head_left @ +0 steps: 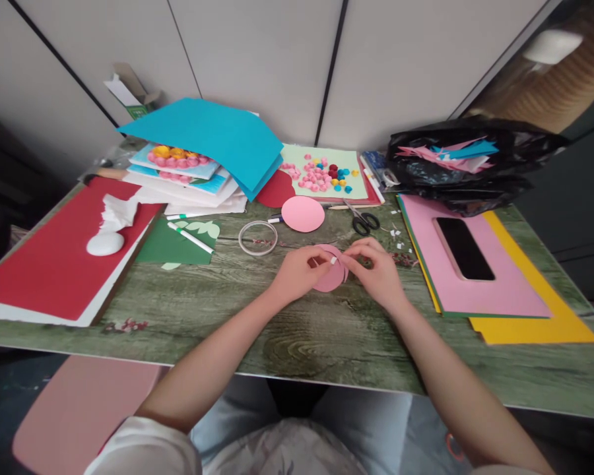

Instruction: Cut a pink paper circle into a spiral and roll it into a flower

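Observation:
My left hand (pixel 297 272) and my right hand (pixel 376 272) meet over the middle of the green wood-grain table (pixel 297 336). Together they pinch a pink paper spiral (pixel 330 272) cut from a circle, and both hands have their fingers closed on its edges. A small white bit shows between my fingertips. A flat pink paper circle (pixel 303 214) lies just beyond the hands. Black-handled scissors (pixel 362 218) rest to its right, and a roll of clear tape (pixel 258 237) to its left.
Red sheets (pixel 54 264) with white crumpled tissue lie left, next to green paper with a white pen (pixel 190 237). Blue sheets and rolled-paper craft boards are stacked behind. Pink and yellow paper carry a black phone (pixel 464 248) at right, beside a black bag of scraps (pixel 470 165).

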`<state>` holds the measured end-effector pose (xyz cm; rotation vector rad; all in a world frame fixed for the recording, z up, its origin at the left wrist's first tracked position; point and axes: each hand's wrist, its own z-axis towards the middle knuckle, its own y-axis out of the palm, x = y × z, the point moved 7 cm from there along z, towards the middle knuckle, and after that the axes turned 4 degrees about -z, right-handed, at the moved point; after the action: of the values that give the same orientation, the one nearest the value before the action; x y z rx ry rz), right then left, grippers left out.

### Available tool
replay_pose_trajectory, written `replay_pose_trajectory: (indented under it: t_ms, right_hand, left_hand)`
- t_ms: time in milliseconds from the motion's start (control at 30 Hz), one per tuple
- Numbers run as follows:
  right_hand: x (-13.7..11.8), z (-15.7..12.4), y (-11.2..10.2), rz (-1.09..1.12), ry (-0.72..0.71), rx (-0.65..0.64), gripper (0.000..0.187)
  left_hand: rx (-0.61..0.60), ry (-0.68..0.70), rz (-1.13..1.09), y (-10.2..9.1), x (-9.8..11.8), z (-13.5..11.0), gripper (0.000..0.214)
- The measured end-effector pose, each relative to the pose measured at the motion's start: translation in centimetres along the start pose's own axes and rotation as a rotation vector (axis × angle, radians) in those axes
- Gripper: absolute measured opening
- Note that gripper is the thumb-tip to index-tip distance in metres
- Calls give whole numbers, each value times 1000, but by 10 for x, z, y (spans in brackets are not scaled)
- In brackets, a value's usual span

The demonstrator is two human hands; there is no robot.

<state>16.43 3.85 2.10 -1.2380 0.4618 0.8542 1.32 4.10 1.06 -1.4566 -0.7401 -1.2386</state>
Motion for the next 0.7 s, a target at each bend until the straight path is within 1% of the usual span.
replay_pose_trajectory:
  t_ms: [133, 233, 300, 367, 433, 500, 533, 567, 633, 667, 700]
  right_hand:
    - [-9, -1, 2, -45, -34, -3, 6]
    - [-11, -2, 6, -72, -56, -18, 7]
    - [-13, -5, 6, -120, -93, 14, 9]
    - [-16, -11, 2, -218, -169, 98, 8]
    - [-22, -19, -2, -335, -286, 175, 6]
    - [-30, -27, -5, -411, -396, 217, 5]
    - [-33, -29, -7, -427, -421, 235, 6]
    - [-35, -29, -10, -425, -420, 256, 5]
    - [-32, -23, -15, -382, -319, 248, 6]
    - [-28, -18, -15, -337, -244, 213, 6]
    - [-24, -13, -12, -274, -189, 150, 7]
  left_hand:
    - [-4, 23, 93, 0, 5, -2, 11]
    - [-20, 36, 103, 1, 8, -2, 11]
    - [-9, 32, 97, -1, 8, -2, 14]
    - [3, 16, 56, -3, 7, -1, 19]
    - [-2, -10, -39, -5, 5, 1, 22]
    - [-10, -39, -126, -7, 2, 4, 25]
    - [-1, -45, -129, -10, 1, 4, 27]
    - [14, -35, -98, -12, 0, 5, 28]
    - [38, 15, 58, -16, 2, 5, 29]
    - [40, 43, 164, -17, 3, 5, 28]
    - [32, 63, 273, -17, 3, 4, 27]
